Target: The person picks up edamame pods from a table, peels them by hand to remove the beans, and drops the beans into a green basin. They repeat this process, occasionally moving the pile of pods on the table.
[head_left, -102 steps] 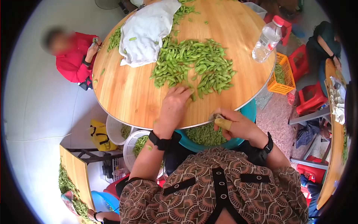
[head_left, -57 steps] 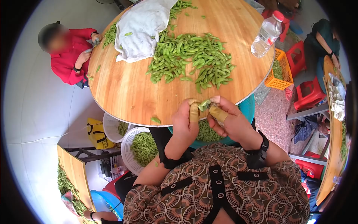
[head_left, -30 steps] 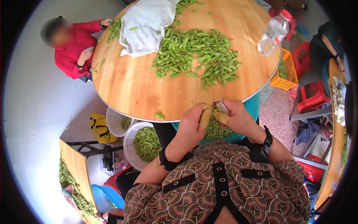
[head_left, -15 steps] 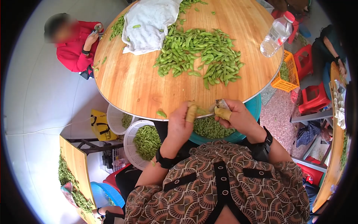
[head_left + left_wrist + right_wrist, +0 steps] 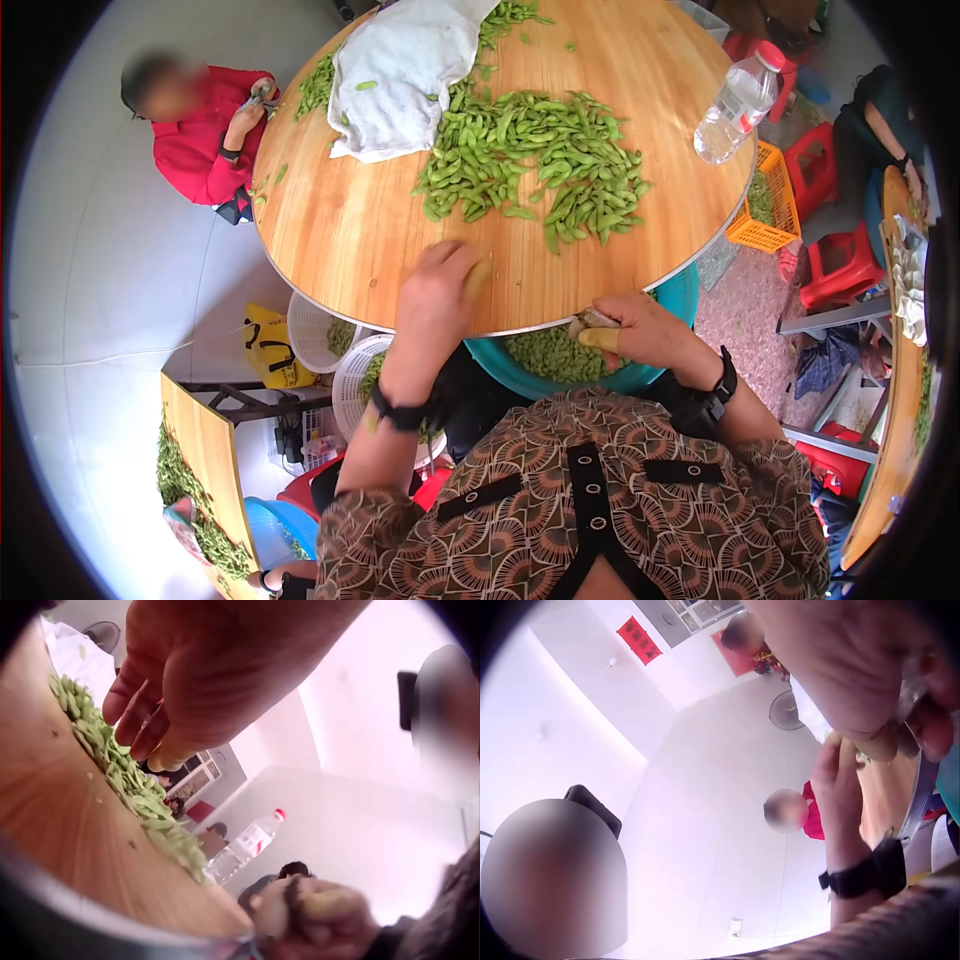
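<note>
In the head view my left hand [image 5: 437, 290] hovers low over the near part of the round wooden table [image 5: 330, 240], a little short of a spread of green soybean pods [image 5: 590, 190]. In the left wrist view its fingers [image 5: 154, 724] are extended and slightly bent, holding nothing. A yellow cover wraps its thumb. My right hand [image 5: 645, 328], its thumb also covered in yellow, grips a small silvery metal tool [image 5: 598, 318] at the table edge. The tool's exact kind cannot be told. Below sits a teal basin [image 5: 683, 288] filled with cut pods [image 5: 560, 358].
A white cloth [image 5: 395, 80] lies over pods at the far left; a water bottle [image 5: 735, 110] stands right. White baskets [image 5: 312, 325] sit under the left edge, an orange crate [image 5: 765, 235] beyond the right. A person in red [image 5: 205, 150] sits at the left.
The hands met above the basin with a pod between them; now they are apart. The left hand has moved left and forward over the table; the right keeps the tool near the edge.
</note>
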`<state>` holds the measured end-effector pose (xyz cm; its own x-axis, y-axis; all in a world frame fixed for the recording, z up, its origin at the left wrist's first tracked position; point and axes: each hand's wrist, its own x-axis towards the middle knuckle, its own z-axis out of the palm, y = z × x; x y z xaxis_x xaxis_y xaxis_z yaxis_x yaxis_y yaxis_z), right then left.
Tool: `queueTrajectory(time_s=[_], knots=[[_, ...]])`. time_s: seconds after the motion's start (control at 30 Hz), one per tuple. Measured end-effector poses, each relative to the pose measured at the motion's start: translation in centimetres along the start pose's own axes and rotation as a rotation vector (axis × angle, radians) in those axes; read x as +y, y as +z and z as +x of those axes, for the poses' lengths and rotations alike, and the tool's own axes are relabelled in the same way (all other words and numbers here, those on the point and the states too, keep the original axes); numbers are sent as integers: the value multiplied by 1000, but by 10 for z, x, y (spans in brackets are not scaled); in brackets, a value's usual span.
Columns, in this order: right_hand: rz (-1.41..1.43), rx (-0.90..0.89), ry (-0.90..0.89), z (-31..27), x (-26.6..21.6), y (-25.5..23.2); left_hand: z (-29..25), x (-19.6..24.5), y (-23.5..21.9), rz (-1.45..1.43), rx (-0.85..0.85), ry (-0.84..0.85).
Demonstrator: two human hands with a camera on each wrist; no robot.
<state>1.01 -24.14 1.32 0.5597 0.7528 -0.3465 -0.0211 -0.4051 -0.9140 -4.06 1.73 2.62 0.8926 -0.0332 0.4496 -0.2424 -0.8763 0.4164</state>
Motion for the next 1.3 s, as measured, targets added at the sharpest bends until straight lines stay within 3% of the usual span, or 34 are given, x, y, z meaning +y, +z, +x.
queueTrajectory(time_s=[0.07, 0.13, 0.27, 0.33, 0.37, 0.43, 0.53, 0.63, 0.67, 0.8, 1.1, 1.17, 1.2, 1.23, 1.27, 1.3], knots=[[82, 4, 6, -3, -5, 2, 36, -2, 23, -8, -37, 42], [169, 8, 13, -6, -10, 3, 60, -8, 42, 35, -112, 238], [273, 54, 17, -8, -8, 1, 63, -11, 57, 109, -195, 217], [288, 69, -3, -7, -5, 1, 57, -9, 53, -45, -39, 208], [330, 95, -42, -5, -8, 2, 52, -5, 50, -42, -46, 212], [383, 122, -75, -1, -12, 6, 36, 19, 34, -970, -197, -452], [522, 175, -111, 6, -16, 11, 10, 41, 33, -1183, -167, -474], [614, 166, -156, 9, -16, 14, -7, 45, 40, -1039, -62, -429], [628, 167, -168, 9, -15, 15, -8, 49, 44, -1028, -3, -333], [681, 139, -177, 5, -16, 14, -11, 56, 44, -1101, 5, -359], [674, 159, -195, 1, -18, 15, -11, 58, 38, -837, -10, -216], [663, 139, -200, -4, -21, 14, -10, 67, 23, -385, 11, 67], [651, 120, -207, -6, -21, 13, -11, 68, 21, -384, 13, 64], [649, 118, -206, -6, -20, 11, -11, 69, 20, -606, -75, -80], [790, 32, -139, -7, -19, 7, -12, 69, 20, -828, -165, -226], [930, -54, -70, -7, -18, 5, -12, 64, 21, -829, -165, -227]])
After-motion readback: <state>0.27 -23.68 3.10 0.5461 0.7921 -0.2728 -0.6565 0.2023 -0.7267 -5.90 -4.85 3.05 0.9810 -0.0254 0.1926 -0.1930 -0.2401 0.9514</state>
